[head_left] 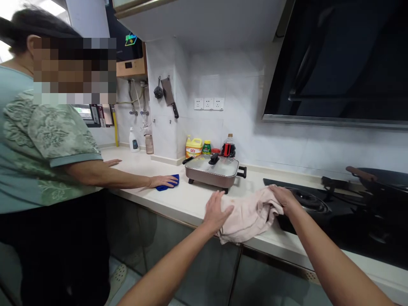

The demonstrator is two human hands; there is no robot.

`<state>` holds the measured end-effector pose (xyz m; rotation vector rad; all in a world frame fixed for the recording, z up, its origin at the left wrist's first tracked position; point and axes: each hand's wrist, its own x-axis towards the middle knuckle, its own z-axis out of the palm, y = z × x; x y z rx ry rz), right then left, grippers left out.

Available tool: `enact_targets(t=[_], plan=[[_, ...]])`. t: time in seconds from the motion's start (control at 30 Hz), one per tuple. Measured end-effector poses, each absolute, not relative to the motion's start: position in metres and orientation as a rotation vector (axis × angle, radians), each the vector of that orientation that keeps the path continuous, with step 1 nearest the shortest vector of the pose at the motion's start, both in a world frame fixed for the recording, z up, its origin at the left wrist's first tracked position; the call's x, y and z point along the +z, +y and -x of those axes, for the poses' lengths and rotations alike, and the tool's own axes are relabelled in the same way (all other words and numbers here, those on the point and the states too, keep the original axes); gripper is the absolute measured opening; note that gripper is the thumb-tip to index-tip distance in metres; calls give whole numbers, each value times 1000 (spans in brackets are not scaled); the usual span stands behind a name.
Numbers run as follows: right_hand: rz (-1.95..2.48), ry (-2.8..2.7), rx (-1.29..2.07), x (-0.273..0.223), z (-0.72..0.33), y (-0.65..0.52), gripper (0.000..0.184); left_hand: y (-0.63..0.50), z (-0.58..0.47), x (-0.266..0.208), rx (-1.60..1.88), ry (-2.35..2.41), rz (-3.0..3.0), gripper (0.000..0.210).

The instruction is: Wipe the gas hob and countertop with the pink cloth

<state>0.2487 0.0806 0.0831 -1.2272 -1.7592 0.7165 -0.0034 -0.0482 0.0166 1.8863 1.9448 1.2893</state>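
Note:
A pale pink cloth (247, 212) lies crumpled on the white countertop (191, 204), its lower edge hanging over the front. My right hand (280, 199) grips the cloth's right end beside the hob. At the cloth's left side, my left hand (217, 212) has its fingers stretched out and thumb apart, resting at the edge of the fabric. Just behind my left hand stands a brown electric pan (210, 175) with a glass lid and black handles.
To the left, another person (57, 136) presses a blue cloth (167, 182) on the counter. A black gas hob (306, 204) with a wok (385, 182) is at right. Bottles (228, 146) stand behind the pan. A cleaver (169, 93) hangs on the wall; a range hood (338, 63) overhangs the hob.

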Motion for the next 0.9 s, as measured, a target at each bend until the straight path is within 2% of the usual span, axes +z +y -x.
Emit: enact_targets(t=[0.07, 0.17, 0.23, 0.33, 0.47, 0.63, 0.8, 0.9], plan=[[1117, -1826, 926, 83, -226, 63, 53, -47, 12, 14, 1605, 1851, -1644, 60], [870, -1925, 1247, 79, -204, 37, 63, -49, 24, 16, 1772, 1792, -1392, 52], [862, -1994, 1135, 75, -205, 29, 64, -54, 28, 21, 1788, 1809, -1361, 50], [1023, -2093, 715, 66, -231, 36, 53, -62, 19, 35, 1749, 1805, -1459, 47], [1252, -2133, 305, 41, -298, 57, 50, -62, -16, 49, 1327, 1918, -1845, 51], [1619, -2091, 8, -18, -383, 67, 60, -41, -59, 40, 515, 1914, -2114, 81], [1560, -2124, -107, -59, -408, 62, 69, -4, -73, 35, 325, 1793, -2231, 87], [1580, -2097, -126, -59, -405, 59, 68, 32, -76, 41, 331, 1914, -2145, 106]])
